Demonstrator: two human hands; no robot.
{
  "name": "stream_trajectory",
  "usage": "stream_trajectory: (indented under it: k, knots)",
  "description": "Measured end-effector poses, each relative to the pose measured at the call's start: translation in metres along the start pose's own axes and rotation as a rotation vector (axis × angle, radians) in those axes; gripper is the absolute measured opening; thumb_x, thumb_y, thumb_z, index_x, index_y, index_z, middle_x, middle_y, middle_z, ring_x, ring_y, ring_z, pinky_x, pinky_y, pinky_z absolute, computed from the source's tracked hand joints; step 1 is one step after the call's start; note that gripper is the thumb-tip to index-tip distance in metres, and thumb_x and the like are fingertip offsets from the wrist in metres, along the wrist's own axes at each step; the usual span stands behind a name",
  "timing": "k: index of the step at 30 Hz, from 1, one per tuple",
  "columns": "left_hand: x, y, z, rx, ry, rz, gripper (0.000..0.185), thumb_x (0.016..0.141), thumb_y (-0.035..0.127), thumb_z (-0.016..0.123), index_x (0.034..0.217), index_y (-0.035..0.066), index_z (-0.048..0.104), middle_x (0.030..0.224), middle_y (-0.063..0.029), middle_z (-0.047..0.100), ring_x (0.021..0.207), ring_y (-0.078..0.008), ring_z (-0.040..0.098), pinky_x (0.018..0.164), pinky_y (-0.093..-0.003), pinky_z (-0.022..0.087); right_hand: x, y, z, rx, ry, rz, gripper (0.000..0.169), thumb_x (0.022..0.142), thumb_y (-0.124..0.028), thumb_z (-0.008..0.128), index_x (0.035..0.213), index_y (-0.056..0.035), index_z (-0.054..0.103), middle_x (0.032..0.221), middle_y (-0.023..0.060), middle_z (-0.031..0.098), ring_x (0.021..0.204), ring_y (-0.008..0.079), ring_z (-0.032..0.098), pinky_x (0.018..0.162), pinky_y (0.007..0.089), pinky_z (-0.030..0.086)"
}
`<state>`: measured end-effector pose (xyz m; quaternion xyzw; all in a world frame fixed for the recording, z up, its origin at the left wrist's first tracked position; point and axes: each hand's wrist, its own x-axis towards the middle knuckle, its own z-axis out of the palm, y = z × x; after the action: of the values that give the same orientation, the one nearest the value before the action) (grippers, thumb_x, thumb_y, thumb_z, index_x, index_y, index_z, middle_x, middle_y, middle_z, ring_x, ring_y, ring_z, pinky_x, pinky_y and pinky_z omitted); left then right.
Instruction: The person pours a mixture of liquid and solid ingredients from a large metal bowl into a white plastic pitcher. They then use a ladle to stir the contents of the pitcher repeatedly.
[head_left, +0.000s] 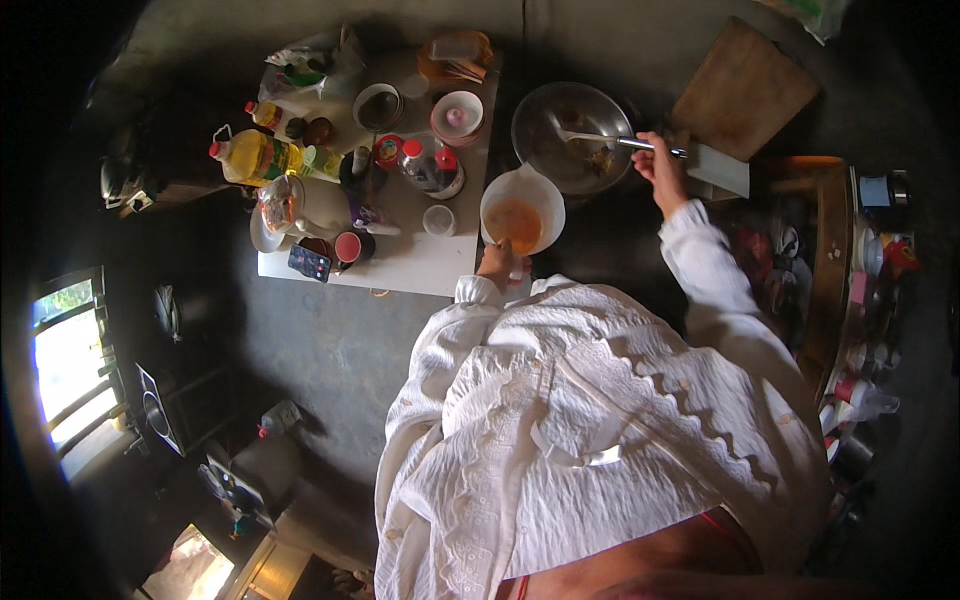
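Note:
My left hand (501, 261) grips the handle of a white plastic jug (553, 199), which is partly filled with an orange-brown liquid (514, 223). The jug's spout points toward a large metal wok (534, 112) just beyond it. In my right hand (660, 169) is a metal cooking spatula (628, 141), held by its dark-ended handle. Its pale head reaches inside the wok, near some brownish food (598, 159) lying on the bottom. The jug's near edge and handle are partly hidden by my left hand.
Left of the wok stands a table (420, 266) crowded with an oil bottle (259, 156), a red-capped jar (431, 171), stacked bowls (457, 120) and a phone (309, 262) at its front edge. A wooden board (744, 90) leans at the upper right. A wooden cabinet (825, 277) stands right.

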<state>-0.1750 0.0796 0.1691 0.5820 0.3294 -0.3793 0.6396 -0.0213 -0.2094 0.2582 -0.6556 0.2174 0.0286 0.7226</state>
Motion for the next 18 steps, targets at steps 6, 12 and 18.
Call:
stream_trajectory:
  k: [6, 12, 18]
  knots:
    - [-0.025, -0.016, -0.006, -0.037, 0.023, 0.069, 0.049, 0.096, 0.041, 0.026, 0.117, 0.003, 0.048, 0.094, -0.0143, 0.066, 0.079, -0.0243, 0.064, 0.067, -0.0416, 0.051, 0.027, 0.04, -0.009, 0.154, -0.03, 0.14, 0.031, 0.085, -0.038, 0.056, 0.094, -0.0095, 0.064, 0.063, 0.004, 0.061, 0.047, 0.0069, 0.05, 0.04, 0.0181, 0.032]
    - [-0.046, -0.02, -0.011, -0.056, 0.016, 0.118, 0.048, 0.094, 0.039, 0.03, 0.112, 0.001, 0.052, 0.089, -0.0144, 0.066, 0.074, -0.0236, 0.064, 0.065, -0.0403, 0.051, -0.019, -0.04, -0.012, 0.033, -0.221, 0.037, 0.038, 0.087, -0.043, 0.054, 0.092, -0.0069, 0.062, 0.049, -0.003, 0.044, 0.036, 0.0042, 0.031, 0.034, 0.0202, 0.018]
    - [-0.051, -0.032, -0.018, -0.013, 0.063, 0.076, 0.048, 0.095, 0.038, 0.03, 0.109, -0.002, 0.051, 0.087, -0.0158, 0.066, 0.071, -0.0242, 0.063, 0.06, -0.0368, 0.051, -0.068, -0.054, 0.014, -0.155, -0.435, 0.201, 0.041, 0.086, -0.045, 0.054, 0.087, -0.0057, 0.062, 0.046, -0.0018, 0.043, 0.032, 0.0052, 0.03, 0.031, 0.0198, 0.018]
